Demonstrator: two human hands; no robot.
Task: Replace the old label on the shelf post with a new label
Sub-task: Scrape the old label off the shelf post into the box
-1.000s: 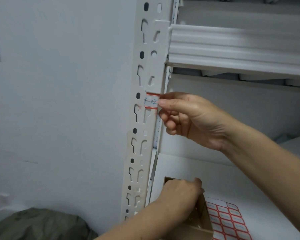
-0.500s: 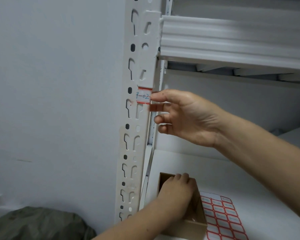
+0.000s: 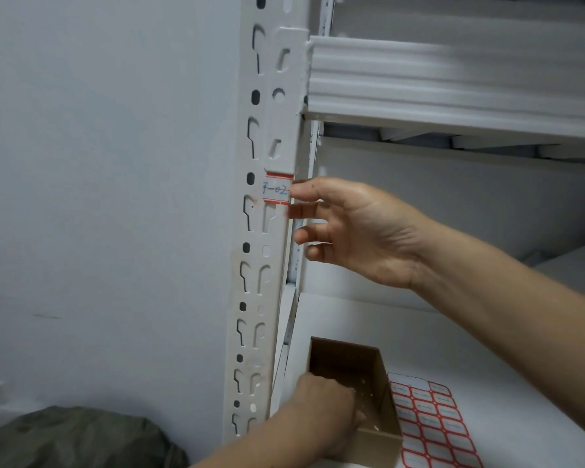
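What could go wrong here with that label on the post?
1. The label lies flat on the post, and the right hand reaches only its edge with straight fingers: peeled, it may tear or leave scraps.
2. The left hand reaches into the box right beside the sheet of labels, and might nudge either.

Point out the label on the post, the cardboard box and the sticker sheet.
label (image 3: 277, 191): head view, handwritten middle.
cardboard box (image 3: 380, 449): head view, front wall.
sticker sheet (image 3: 431, 423): head view, middle rows.

Left hand — its fingers' tips hidden in the box; label sheet cut off below.
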